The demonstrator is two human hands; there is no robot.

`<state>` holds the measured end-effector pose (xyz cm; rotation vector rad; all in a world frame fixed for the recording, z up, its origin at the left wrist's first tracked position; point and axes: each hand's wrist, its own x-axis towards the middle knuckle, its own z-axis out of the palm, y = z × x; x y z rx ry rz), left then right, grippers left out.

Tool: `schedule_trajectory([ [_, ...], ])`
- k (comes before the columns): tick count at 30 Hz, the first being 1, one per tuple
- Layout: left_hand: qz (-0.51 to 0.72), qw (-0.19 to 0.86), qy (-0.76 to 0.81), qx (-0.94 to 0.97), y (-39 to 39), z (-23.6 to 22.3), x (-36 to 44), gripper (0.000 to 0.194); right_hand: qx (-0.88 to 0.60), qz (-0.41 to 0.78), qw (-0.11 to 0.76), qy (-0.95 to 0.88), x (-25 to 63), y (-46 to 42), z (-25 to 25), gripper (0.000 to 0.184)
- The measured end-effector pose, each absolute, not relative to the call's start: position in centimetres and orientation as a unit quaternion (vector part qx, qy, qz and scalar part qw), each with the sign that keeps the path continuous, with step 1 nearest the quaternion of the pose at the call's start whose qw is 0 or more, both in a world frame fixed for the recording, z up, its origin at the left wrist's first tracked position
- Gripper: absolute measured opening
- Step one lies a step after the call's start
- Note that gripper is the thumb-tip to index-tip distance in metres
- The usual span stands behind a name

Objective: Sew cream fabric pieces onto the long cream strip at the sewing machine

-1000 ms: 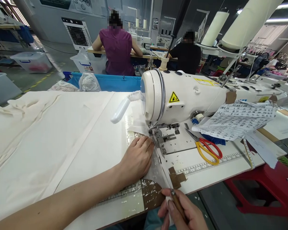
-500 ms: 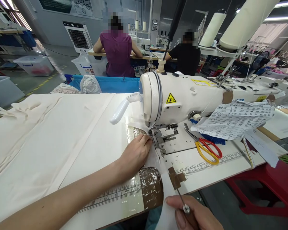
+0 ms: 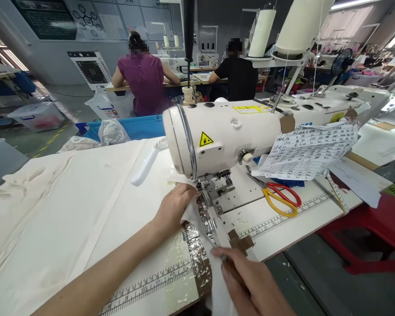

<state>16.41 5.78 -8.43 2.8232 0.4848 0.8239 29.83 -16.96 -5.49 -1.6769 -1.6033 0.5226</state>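
My left hand [image 3: 175, 205] is closed, its fingertips pinching the white fabric strip [image 3: 197, 219] close beside the presser foot of the white sewing machine [image 3: 230, 140]. The strip runs down over the front edge of the table. My right hand [image 3: 250, 281] is closed round an awl [image 3: 213, 241], whose thin metal shaft points up and left onto the strip; most of its handle is hidden in the fingers. Brown, shiny tape [image 3: 199, 254] covers the table under the strip.
Scissors [image 3: 281, 199] with red and yellow handles lie right of the needle area. A handwritten sheet [image 3: 311, 151] leans on the machine. White cloth [image 3: 52, 210] spreads over the left side. Thread cones [image 3: 262, 33] stand above. Two people sit further back; a red stool [image 3: 365, 245] is at right.
My right hand has moved up and left, bringing the awl's tip onto the strip. The strip by my left hand is now lifted and folded. The whole view has shifted somewhat.
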Motion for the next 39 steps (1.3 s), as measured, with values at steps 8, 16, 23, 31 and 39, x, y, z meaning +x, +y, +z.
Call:
schedule_trajectory([
  [8, 0.303, 0.175, 0.168, 0.922, 6.4, -8.4, 16.2, 0.015, -0.716, 0.017, 0.324, -0.618, 30.3, -12.5, -8.2, 0.031],
  [16, 0.287, 0.215, 0.176, 0.917, 6.5, -8.2, 16.2, 0.014, -0.698, -0.021, 0.324, -0.639, 29.9, -10.5, -8.8, 0.032],
  [23, 0.304, 0.233, 0.187, 0.905, 6.5, -7.9, 16.5, 0.016, -0.703, -0.026, 0.326, -0.631, 29.9, -10.0, -9.1, 0.032],
  [31, 0.297, 0.242, 0.201, 0.902, 6.5, -7.9, 16.5, 0.019, -0.703, -0.028, 0.330, -0.629, 29.8, -9.9, -9.2, 0.033],
  [39, 0.294, 0.253, 0.216, 0.896, 6.4, -7.9, 16.7, 0.020, -0.708, -0.035, 0.326, -0.626, 29.7, -9.9, -9.1, 0.031],
])
